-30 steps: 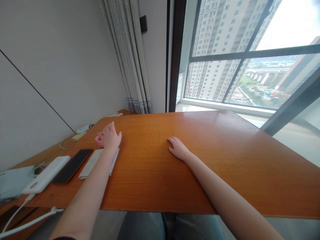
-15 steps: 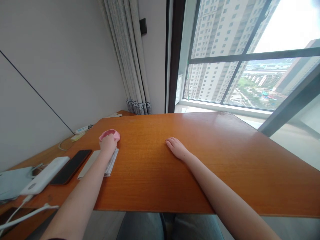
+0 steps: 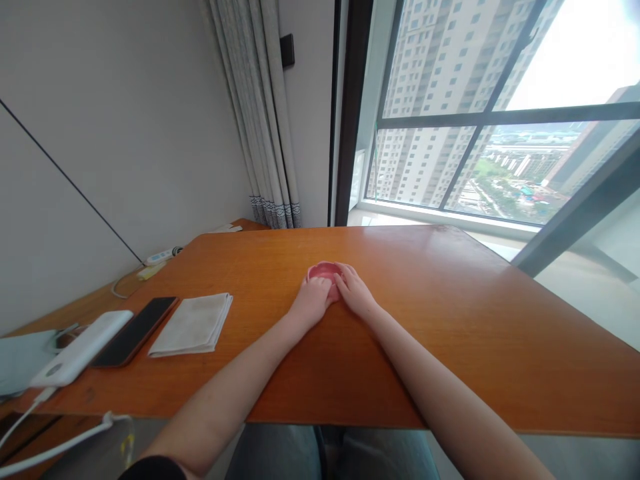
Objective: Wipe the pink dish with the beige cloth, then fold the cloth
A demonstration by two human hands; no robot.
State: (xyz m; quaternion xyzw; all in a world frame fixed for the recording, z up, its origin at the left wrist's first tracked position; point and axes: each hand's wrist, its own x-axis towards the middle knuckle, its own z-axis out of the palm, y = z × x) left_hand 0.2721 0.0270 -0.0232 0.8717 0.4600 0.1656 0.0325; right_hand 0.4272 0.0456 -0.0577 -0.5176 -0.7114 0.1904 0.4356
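Note:
A small pink bowl (image 3: 325, 269) with a wavy rim sits at the middle of the wooden table (image 3: 425, 333). My left hand (image 3: 313, 298) grips its near left side, fingers curled over the rim. On the right side of the bowl, my right hand (image 3: 354, 289) is pressed against it, the fingers round the far right rim and the thumb near the inside. Part of the bowl is hidden behind both hands. Left of my left forearm lies a folded pale cloth (image 3: 191, 325).
Beside the cloth is a dark phone (image 3: 136, 332), then a white power bank (image 3: 83, 348) with a cable plugged in. A power strip (image 3: 161, 257) rests by the left wall. A curtain (image 3: 257, 120) and a large window stand behind the table.
My left hand has carried the pink bowl rightward from above the cloth to the table's middle. My right hand, earlier flat on the table, now holds the bowl's right side.

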